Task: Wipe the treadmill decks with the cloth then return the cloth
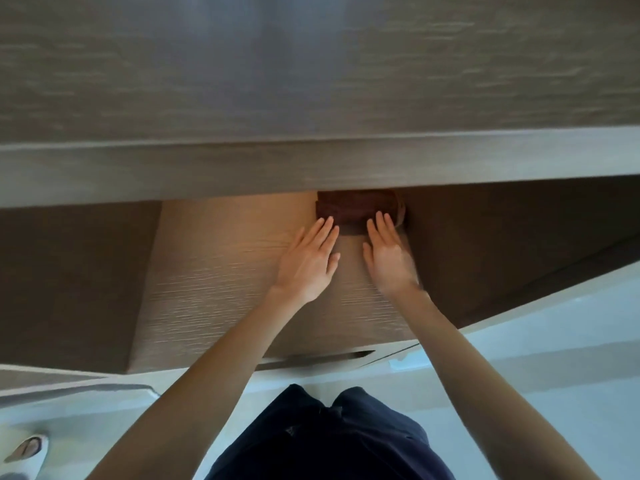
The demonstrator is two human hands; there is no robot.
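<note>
The folded cloth (353,206) lies at the shelf's (221,271) far edge. The left hand (308,263) and right hand (388,259) touch it, fingers straight.

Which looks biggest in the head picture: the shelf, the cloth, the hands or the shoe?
1. shelf
2. left hand and right hand, which look about alike
3. cloth, partly hidden at the back
4. shoe, cut off by the picture's edge, so its place is unsure

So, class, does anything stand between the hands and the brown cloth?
Nothing visible does. The left hand and right hand touch the cloth at its near edge, fingers straight; the ledge above only hides its far side.
</note>
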